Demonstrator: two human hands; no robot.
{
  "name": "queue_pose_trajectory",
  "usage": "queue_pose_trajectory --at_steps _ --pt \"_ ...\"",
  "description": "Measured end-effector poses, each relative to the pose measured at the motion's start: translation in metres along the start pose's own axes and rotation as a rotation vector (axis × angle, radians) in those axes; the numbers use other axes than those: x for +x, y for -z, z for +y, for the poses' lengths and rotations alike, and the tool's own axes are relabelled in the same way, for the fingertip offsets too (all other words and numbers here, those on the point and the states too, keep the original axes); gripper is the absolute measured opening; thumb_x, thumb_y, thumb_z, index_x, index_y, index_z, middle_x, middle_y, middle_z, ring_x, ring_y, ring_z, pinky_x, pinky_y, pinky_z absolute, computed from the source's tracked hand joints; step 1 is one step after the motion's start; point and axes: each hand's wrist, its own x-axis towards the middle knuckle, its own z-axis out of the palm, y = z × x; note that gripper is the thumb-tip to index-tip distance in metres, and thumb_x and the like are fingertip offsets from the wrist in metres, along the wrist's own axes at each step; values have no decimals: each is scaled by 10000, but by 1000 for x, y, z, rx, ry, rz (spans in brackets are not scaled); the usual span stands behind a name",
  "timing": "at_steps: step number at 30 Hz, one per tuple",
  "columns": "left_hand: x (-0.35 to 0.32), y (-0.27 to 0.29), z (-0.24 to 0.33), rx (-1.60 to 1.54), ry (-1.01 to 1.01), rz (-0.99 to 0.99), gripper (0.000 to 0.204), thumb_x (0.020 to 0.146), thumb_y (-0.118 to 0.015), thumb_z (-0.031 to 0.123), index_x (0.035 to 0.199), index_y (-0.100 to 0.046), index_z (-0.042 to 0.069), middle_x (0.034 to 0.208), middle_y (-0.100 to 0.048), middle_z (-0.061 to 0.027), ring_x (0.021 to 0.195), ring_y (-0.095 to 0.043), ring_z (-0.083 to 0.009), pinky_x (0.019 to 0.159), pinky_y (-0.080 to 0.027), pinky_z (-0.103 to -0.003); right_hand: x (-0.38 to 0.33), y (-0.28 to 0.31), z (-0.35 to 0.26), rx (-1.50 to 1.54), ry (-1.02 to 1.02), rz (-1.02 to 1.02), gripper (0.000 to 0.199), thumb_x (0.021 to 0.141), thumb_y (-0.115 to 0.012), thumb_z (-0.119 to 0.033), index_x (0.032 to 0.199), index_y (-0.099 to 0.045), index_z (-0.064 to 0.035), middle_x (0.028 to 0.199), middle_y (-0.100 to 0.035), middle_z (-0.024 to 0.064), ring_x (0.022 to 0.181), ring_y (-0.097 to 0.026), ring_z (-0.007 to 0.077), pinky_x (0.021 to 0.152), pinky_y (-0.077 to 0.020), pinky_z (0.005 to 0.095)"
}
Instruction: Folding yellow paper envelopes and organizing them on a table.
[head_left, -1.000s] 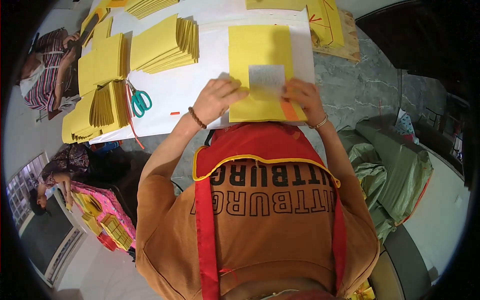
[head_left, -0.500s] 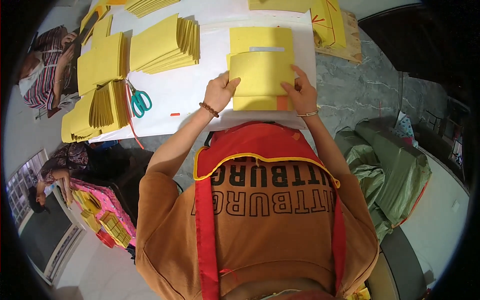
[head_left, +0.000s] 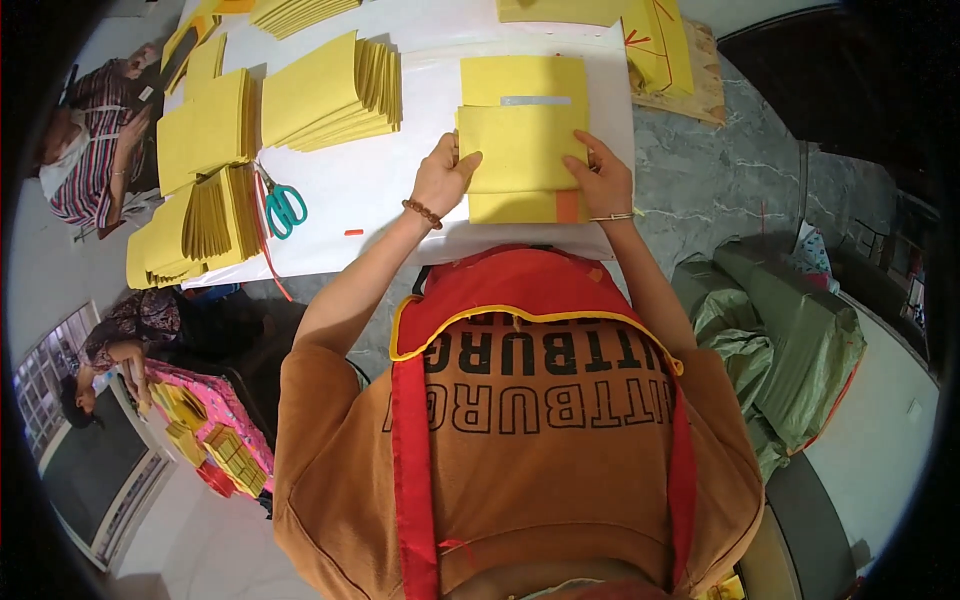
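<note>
A folded yellow paper sheet (head_left: 522, 150) is pinched by its left edge in my left hand (head_left: 446, 180) and by its right edge in my right hand (head_left: 602, 182). Both thumbs lie on top of it; most of the other fingers are hidden behind or beneath. Under this sheet is more yellow paper (head_left: 525, 78), showing beyond its far and near edges. A narrow grey strip (head_left: 536, 100) lies along the far edge of the held sheet, and an orange patch (head_left: 567, 207) shows at the near right corner.
Fanned yellow paper stacks (head_left: 318, 92) stand left on the white table (head_left: 430, 80). Teal-handled scissors (head_left: 285, 210) and a small red piece (head_left: 354, 232) lie nearer. Tied yellow bundles (head_left: 660, 45) sit at far right. A person in stripes (head_left: 90, 165) sits left; green sacks (head_left: 790, 340) stand right.
The fingers of my right hand have closed in on the sheet's right edge. The hands and paper otherwise stay nearly in place. At far left, the striped person's hands have moved apart.
</note>
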Motion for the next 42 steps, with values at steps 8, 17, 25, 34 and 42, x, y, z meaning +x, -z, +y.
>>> queue_pose_trajectory --at_steps 8,17,25,34,42 --pt "-23 -2 56 533 -369 217 381 802 -616 223 1102 -487 28 985 -611 -134 944 -578 -239 798 -449 -352 -7 2 -9 -37 -21 37 407 718 -688 -228 1100 -610 -111 551 -456 39 498 -432 128 488 -374 288" --pt "-32 -44 28 1012 -876 -211 651 758 -610 432 1281 -413 100 1351 -364 -102 1281 -285 -286 1024 -234 -486 -10 0 -8 -82 0 27 404 744 -663 -240 1114 -590 -95 661 -549 72 587 -522 178 544 -409 307" --pt "-16 -34 37 1037 -906 -230 663 752 -633 327 1305 -369 76 1371 -339 -119 1283 -282 -306 1026 -228 -487 -41 8 -8 -743 606 -182 617 823 -504 -406 1340 -351 -104 1399 -321 79 1313 -257 229 1008 -148 565" --pt "-24 -54 18 1223 -1007 -81 550 775 -500 192 1266 -410 -40 1271 -408 -283 1161 -394 -402 912 -332 -533 -52 19 -14 -448 340 -340 629 864 -439 -366 1383 -241 -71 1434 -244 130 1327 -229 263 1053 -152 510" --pt "-9 -20 49 857 -895 -195 414 734 -553 131 1127 -530 3 1111 -567 -148 1017 -541 -268 815 -419 -396 -5 26 -14 648 -123 87 524 947 -291 -440 1281 -411 -53 1101 -591 110 1010 -558 195 881 -402 334"
